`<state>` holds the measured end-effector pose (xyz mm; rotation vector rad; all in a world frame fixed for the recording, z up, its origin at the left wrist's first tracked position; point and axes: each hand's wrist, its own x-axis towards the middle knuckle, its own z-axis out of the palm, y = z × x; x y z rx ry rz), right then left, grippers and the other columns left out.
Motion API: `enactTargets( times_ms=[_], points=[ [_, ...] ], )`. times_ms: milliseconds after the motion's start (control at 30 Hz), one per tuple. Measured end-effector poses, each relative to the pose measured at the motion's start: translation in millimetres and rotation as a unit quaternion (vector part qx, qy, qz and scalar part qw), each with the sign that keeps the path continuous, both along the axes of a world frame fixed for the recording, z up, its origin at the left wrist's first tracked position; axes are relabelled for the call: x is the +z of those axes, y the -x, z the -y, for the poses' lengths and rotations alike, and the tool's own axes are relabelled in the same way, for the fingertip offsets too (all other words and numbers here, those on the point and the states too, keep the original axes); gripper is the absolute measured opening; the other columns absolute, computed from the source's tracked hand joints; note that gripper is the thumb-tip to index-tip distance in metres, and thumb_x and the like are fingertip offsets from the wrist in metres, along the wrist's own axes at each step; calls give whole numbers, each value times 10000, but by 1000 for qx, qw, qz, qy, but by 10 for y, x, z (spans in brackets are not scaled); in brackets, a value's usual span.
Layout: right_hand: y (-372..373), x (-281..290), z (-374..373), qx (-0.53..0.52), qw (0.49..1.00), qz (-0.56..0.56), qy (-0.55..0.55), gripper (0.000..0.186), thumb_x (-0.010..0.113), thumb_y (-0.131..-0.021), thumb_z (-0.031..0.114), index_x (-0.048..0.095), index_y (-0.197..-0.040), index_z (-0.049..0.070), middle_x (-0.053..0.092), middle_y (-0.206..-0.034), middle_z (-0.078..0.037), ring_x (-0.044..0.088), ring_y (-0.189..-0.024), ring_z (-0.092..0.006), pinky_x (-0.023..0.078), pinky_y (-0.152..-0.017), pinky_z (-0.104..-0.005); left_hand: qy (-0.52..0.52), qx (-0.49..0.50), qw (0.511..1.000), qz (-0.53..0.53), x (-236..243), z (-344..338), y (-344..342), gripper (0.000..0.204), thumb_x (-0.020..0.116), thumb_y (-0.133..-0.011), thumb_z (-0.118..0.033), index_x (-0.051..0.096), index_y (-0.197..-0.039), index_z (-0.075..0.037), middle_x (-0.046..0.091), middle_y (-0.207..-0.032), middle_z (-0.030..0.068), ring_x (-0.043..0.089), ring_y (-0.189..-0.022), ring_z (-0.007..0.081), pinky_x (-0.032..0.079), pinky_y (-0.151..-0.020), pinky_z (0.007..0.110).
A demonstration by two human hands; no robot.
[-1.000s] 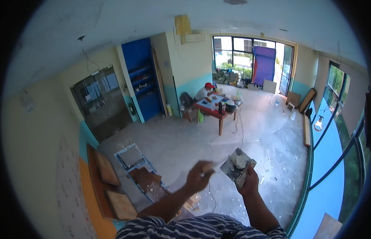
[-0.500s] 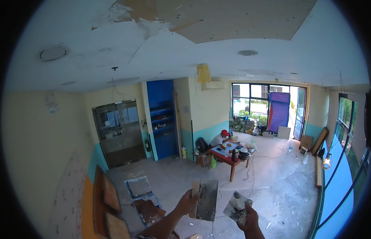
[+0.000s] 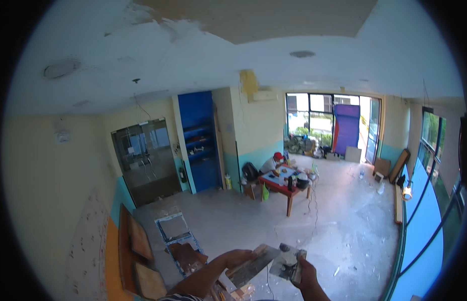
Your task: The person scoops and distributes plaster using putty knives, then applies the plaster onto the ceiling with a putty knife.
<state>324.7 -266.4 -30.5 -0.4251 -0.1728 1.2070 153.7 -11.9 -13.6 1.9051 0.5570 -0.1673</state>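
Observation:
My left hand (image 3: pixel 239 258) is closed on a wide rectangular plastering blade (image 3: pixel 253 270), its flat face streaked grey and tilted. Close beside it, my right hand (image 3: pixel 307 275) grips a smaller putty knife (image 3: pixel 279 270) with pale putty smeared over its blade. The two blades meet or overlap at their near edges; whether they actually touch I cannot tell. Both tools are held out low in front of me, high above the floor. Overhead, the white ceiling has a bare tan patch (image 3: pixel 293 20) with rough putty along its left edge.
A blue-stained stepladder-like frame (image 3: pixel 171 216) stands at lower left beside leaning wooden boards (image 3: pixel 141 236). Farther off, a person in a red cap (image 3: pixel 277 156) sits at a red table (image 3: pixel 289 192). Cables trail over the debris-strewn floor (image 3: pixel 344 226). A lit lamp (image 3: pixel 407 192) hangs at right.
My hands have come together: the left blade has tilted and moved right and down, toward the putty knife, which has shifted slightly left. The view has tipped a little downward.

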Motion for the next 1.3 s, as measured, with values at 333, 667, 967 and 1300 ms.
enactTargets(
  times_ms=[333, 667, 967, 1300],
  points=[
    [-353, 113, 83, -220, 975, 1, 14, 464, 382, -1035, 345, 431, -1359, 16, 584, -1254, -169, 608, -1120, -340, 497, -973, -521, 57, 274, 916, 288, 88, 646, -178, 487, 678, -886, -238, 481, -1234, 40, 624, -1069, 146, 610, -963, 206, 483, -857, 333],
    [-239, 236, 240, -265, 962, 7, 59, 440, 444, -1020, 321, 438, -1323, 2, 578, -1226, -151, 627, -1081, -313, 541, -925, -479, -243, 68, 886, 390, -19, 1101, -153, 240, 648, -849, -29, 600, -1084, -20, 593, -934, 174, 599, -863, 350, 489, -763, 379],
    [-379, 190, 385, -300, 950, 34, 79, 403, 482, -1009, 299, 459, -1295, 16, 591, -1176, -126, 642, -1018, -264, 557, -876, -432, -489, -36, 767, 414, 298, 779, -53, 432, 602, -641, 16, 685, -1054, -81, 614, -972, 84, 573, -949, 284, 437, -890, 420],
    [-301, 300, 376, -307, 943, 56, 119, 408, 503, -1006, 281, 443, -1337, 51, 590, -1178, -106, 630, -1027, -237, 562, -858, -411, -581, -83, 704, 401, 524, 731, -288, 353, 643, -673, -5, 703, -1002, -117, 585, -965, 58, 538, -979, 251, 413, -923, 435]
  ],
)
